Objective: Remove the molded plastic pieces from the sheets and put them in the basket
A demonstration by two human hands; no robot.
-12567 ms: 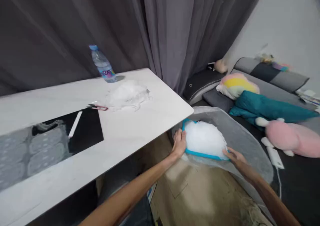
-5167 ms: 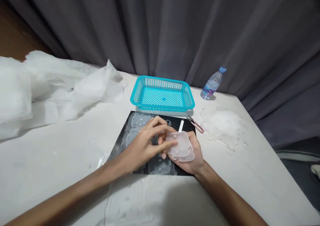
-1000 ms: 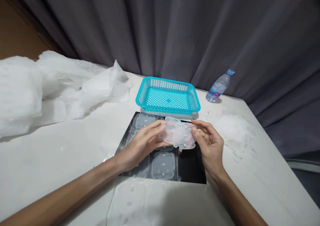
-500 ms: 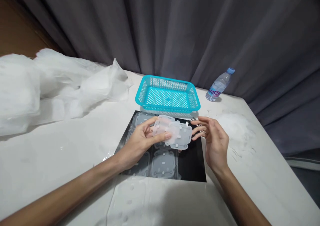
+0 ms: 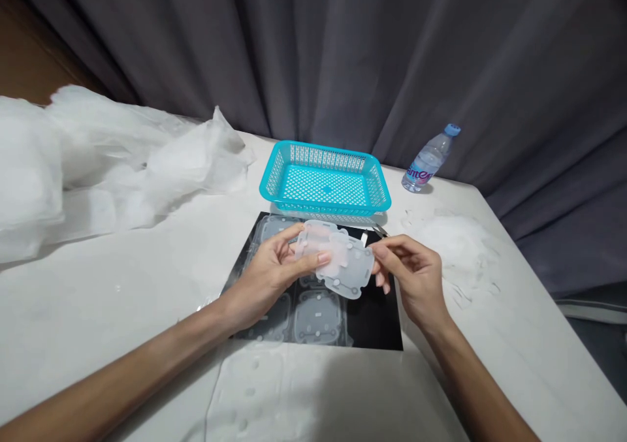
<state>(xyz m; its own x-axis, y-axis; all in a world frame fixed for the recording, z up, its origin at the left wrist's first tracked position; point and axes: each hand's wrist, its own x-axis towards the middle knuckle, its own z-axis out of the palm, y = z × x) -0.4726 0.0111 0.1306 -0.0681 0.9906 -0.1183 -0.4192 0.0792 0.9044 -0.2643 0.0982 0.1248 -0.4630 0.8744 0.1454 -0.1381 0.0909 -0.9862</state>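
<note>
My left hand [image 5: 274, 262] grips two overlapping frosted plastic pieces, its thumb pressed on top. They are thin and flat, with rounded, notched edges and small holes. The front piece [image 5: 356, 269] tilts down to the right; the rear piece [image 5: 313, 233] shows behind it at upper left. At the front piece's right edge, my right hand [image 5: 414, 272] pinches with thumb and forefinger, other fingers curled below. Underneath lies a black mat [image 5: 375, 324] bearing a clear sheet [image 5: 317, 318] with similar outlined shapes, which extends over the mat's near edge.
A blue plastic basket [image 5: 326, 204] stands behind the mat, with a metal tool [image 5: 379, 231], perhaps tweezers, partly hidden near my right hand. A water bottle [image 5: 426, 161] is at the back right, beside a pile of whitish scraps [image 5: 460, 249]. Crumpled white plastic bags [image 5: 112, 161] cover the left.
My right hand has moved in from the right and closed its fingertips on the front piece's edge. That piece has turned slightly clockwise, its right side lower.
</note>
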